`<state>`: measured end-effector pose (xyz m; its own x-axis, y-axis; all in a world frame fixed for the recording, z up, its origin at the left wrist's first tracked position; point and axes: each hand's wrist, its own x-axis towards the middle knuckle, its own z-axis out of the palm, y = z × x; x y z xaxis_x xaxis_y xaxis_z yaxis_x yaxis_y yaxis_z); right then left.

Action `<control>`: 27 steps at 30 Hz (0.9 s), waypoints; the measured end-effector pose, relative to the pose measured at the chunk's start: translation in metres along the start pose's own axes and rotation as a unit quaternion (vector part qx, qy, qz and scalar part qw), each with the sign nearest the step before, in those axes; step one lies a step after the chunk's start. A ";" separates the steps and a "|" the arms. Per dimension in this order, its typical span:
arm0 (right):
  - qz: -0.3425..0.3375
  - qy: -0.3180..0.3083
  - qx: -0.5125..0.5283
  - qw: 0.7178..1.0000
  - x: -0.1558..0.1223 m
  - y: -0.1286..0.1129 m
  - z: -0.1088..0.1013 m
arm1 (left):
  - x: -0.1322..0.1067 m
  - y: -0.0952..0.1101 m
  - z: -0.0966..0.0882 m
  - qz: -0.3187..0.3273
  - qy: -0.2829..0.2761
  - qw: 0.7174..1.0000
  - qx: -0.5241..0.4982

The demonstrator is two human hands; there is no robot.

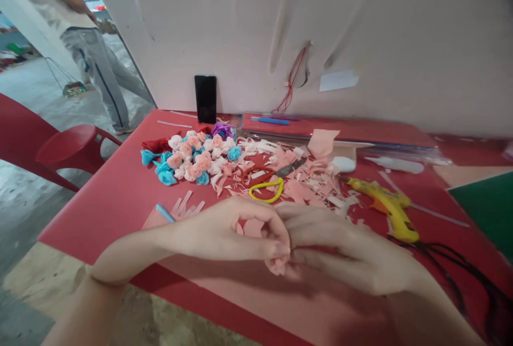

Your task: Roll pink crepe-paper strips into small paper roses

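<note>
A small pink paper rose (277, 264) is pinched between the thumb and fingers of my left hand (228, 233). My right hand (340, 244) meets it from the other side, its fingers closed at the same rose; its fingertips are partly hidden. Just beyond my hands lie scissors with red and yellow handles (266, 191), among pink and white paper scraps (308, 185). Under my wrists is a large pink paper sheet (248, 298). Several pink paper strips (186, 204) and a light-blue stick-like item (165, 212) rest by my left forearm.
Finished paper roses (196, 159) in pink, white, blue and purple are heaped at the back left. A phone (206, 99) leans on the wall. At right lie a yellow glue gun (390, 207) and its black cable (452, 271). A red chair (66, 143) and a walking person (92, 52) are left.
</note>
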<state>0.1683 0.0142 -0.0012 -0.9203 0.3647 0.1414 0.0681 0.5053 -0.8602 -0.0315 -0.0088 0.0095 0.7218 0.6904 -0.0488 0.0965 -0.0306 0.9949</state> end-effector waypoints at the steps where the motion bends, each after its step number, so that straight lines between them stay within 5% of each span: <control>1: 0.003 -0.002 -0.001 1.000 0.000 0.000 0.000 | 0.000 0.000 0.000 -0.004 -0.002 1.000 -0.004; 20: 0.006 0.004 0.019 1.000 -0.002 0.003 -0.002 | 0.000 0.001 0.000 0.075 -0.011 0.997 0.019; 27: -0.096 0.051 -0.001 0.994 -0.001 0.012 -0.008 | -0.001 -0.002 0.003 0.087 0.092 0.991 -0.028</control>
<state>0.1733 0.0257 -0.0075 -0.8722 0.3393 0.3522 -0.1044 0.5744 -0.8119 -0.0303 -0.0111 0.0076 0.5857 0.7990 0.1364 -0.0613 -0.1241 0.9904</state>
